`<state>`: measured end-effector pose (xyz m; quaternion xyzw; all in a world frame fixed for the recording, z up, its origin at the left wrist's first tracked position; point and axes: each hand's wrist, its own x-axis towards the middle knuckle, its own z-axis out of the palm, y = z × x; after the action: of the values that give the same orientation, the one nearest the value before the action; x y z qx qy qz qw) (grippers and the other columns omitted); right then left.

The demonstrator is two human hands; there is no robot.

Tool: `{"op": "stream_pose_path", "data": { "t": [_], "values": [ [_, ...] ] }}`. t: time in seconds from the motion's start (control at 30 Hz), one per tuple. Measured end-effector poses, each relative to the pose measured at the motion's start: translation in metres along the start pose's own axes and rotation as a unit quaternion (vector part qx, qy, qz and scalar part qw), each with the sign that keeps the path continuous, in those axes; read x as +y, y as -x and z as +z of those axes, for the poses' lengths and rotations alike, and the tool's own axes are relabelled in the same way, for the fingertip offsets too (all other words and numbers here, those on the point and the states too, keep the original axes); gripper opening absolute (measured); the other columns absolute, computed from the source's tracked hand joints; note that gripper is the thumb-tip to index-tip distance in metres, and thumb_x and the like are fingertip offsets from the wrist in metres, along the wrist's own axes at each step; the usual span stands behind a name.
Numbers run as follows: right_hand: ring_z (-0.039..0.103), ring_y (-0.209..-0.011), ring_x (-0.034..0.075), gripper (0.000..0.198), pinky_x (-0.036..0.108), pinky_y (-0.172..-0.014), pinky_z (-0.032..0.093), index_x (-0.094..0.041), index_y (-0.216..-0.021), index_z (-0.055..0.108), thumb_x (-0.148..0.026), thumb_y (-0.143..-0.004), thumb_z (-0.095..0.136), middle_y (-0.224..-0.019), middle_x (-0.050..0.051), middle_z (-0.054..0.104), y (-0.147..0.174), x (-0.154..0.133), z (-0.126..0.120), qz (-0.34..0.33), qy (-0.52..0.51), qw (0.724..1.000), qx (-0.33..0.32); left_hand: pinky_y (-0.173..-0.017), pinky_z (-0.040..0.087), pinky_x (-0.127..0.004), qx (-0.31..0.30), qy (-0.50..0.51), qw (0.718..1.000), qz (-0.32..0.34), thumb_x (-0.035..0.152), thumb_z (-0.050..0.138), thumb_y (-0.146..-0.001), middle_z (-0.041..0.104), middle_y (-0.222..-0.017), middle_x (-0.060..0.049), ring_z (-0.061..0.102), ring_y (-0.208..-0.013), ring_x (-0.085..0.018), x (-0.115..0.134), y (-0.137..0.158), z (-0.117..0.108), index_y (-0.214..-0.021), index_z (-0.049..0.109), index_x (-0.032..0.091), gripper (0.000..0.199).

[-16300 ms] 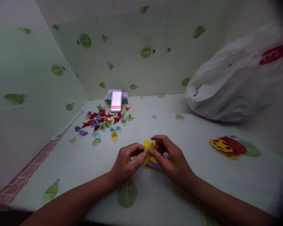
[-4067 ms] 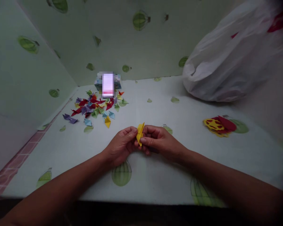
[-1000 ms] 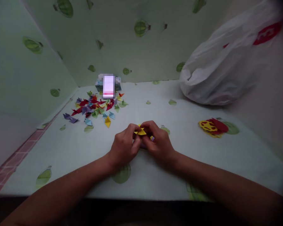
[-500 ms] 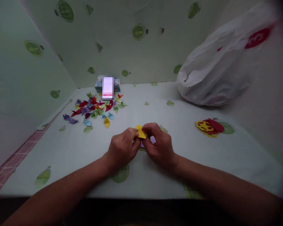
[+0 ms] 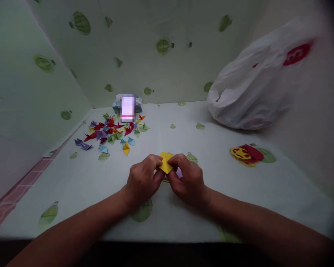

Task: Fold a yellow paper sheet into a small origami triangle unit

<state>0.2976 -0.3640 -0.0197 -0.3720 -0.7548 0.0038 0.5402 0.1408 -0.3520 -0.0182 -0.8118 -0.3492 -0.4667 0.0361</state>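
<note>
A small piece of folded yellow origami paper [image 5: 166, 163] is held between both hands near the middle of the table. My left hand [image 5: 143, 175] pinches its left side between thumb and fingers. On the right side, my right hand [image 5: 188, 178] grips it the same way. Under the hands lies purple paper [image 5: 179, 172], with a yellow edge showing below it; the hands hide most of this. Left of the hands, a yellow-orange folded paper piece [image 5: 126, 148] lies at the near edge of a pile of folded paper cranes [image 5: 101, 134] in several colours.
Behind the pile, a lit, pixelated phone screen [image 5: 127, 108] leans before a tissue box [image 5: 138, 105]. A bulging white plastic bag [image 5: 245, 96] stands at the back right. Red and yellow paper cut-outs [image 5: 246, 154] lie right of my hands on the balloon-patterned tablecloth [image 5: 80, 193].
The yellow paper has turned to show a wider, diamond-like face, with its point toward me. Both hands still grip it, slightly further apart. The whole view has shifted slightly.
</note>
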Motion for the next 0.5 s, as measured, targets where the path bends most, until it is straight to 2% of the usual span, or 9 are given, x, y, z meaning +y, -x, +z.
{"op": "stream_pose_path", "data": {
  "t": [0.23, 0.37, 0.5],
  "values": [
    [0.056, -0.061, 0.014, 0.022, 0.026, -0.057, 0.047, -0.024, -0.091, 0.045, -0.005, -0.079, 0.046, -0.073, -0.001, 0.056, -0.0004, -0.0013, -0.0009, 0.029, -0.023, 0.999, 0.004, -0.063, 0.054, -0.021, -0.004, -0.018, 0.999, 0.043, 0.012, 0.059, -0.089, 0.071, -0.083, 0.000, 0.071, -0.073, -0.013, -0.0029, 0.0013, -0.0016, -0.093, 0.050, 0.023, 0.014],
    [0.056, -0.064, 0.014, 0.028, 0.026, -0.059, 0.048, -0.024, -0.094, 0.045, -0.002, -0.077, 0.044, -0.078, 0.000, 0.058, -0.0002, -0.0002, -0.0007, 0.020, -0.036, 0.999, 0.006, -0.061, 0.053, -0.021, -0.003, -0.032, 0.998, 0.062, 0.013, 0.061, -0.088, 0.070, -0.082, 0.001, 0.070, -0.072, -0.013, -0.0039, 0.0030, -0.0010, -0.092, 0.049, 0.023, 0.016],
    [0.057, -0.065, 0.014, 0.026, 0.026, -0.063, 0.048, -0.024, -0.094, 0.045, -0.002, -0.079, 0.046, -0.078, -0.001, 0.059, 0.0015, -0.0006, 0.0000, 0.027, -0.035, 0.999, 0.010, -0.066, 0.055, -0.021, -0.014, 0.010, 1.000, 0.009, 0.011, 0.058, -0.089, 0.069, -0.085, -0.001, 0.070, -0.077, -0.013, 0.0008, 0.0010, -0.0002, -0.095, 0.048, 0.023, 0.017]
  ]
}}
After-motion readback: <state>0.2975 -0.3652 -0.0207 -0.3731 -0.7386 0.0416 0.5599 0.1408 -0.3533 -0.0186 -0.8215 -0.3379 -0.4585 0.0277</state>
